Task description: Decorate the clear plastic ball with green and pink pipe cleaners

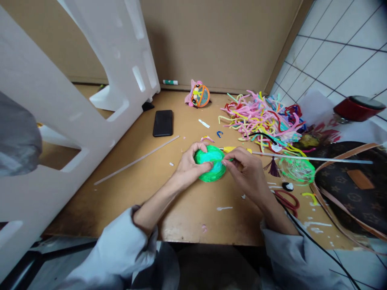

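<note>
While left hand (189,163) cups green coil (211,163), right hand (244,169) pinches its edge

Left hand (190,164): cups the green coil (211,163) from its left side.
Right hand (246,171): fingertips pinch the coil's right edge.
Surface (157,189): brown, flecked with white bits.
Phone (163,123): flat, beyond the left hand.
Pipe cleaners (260,114): tangled heap, far right.
Toy (198,94): by the back wall.
Bag (353,185): at the right edge.
</note>
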A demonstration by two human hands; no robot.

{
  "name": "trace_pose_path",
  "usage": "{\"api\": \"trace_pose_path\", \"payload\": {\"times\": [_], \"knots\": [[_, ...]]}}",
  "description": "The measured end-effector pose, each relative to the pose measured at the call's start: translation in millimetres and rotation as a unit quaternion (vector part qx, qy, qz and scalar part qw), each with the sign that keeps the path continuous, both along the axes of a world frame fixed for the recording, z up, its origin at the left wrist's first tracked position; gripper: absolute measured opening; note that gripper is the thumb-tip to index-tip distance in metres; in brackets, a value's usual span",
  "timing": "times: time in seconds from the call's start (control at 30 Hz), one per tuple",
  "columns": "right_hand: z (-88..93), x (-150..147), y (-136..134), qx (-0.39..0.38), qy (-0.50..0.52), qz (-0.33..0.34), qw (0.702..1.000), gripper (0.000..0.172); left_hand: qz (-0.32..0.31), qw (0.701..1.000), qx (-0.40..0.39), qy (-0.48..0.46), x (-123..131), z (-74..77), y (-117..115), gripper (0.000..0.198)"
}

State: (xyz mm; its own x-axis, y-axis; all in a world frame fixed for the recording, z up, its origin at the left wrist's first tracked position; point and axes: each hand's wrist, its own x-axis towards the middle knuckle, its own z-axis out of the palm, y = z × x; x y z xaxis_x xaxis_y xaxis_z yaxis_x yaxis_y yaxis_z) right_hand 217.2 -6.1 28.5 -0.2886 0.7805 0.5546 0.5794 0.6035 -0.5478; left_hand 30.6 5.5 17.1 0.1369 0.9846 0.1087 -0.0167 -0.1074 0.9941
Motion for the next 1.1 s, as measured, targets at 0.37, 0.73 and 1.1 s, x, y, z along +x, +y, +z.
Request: {"api": "trace_pose_path", "payload": {"times": [0.37,0.73,1.1], "knots": [[-4.6,-16,-8,0.167,-0.062,-0.039,0.983,0.022,-0.009,1.000,0.010,0.008,-2,-2.5,0,0.035],[-8.1,-19,-11,0.251,-0.121,-0.028,0.960,0.024,-0.009,1.000,0.012,0.016,-1,-0.6,0,0.033],[-10.7,-15,-15,0.242,-0.156,0.002,0.958,0.024,-0.040,0.999,0.003,0.001,-7,1.9,-1,0.036]]}}
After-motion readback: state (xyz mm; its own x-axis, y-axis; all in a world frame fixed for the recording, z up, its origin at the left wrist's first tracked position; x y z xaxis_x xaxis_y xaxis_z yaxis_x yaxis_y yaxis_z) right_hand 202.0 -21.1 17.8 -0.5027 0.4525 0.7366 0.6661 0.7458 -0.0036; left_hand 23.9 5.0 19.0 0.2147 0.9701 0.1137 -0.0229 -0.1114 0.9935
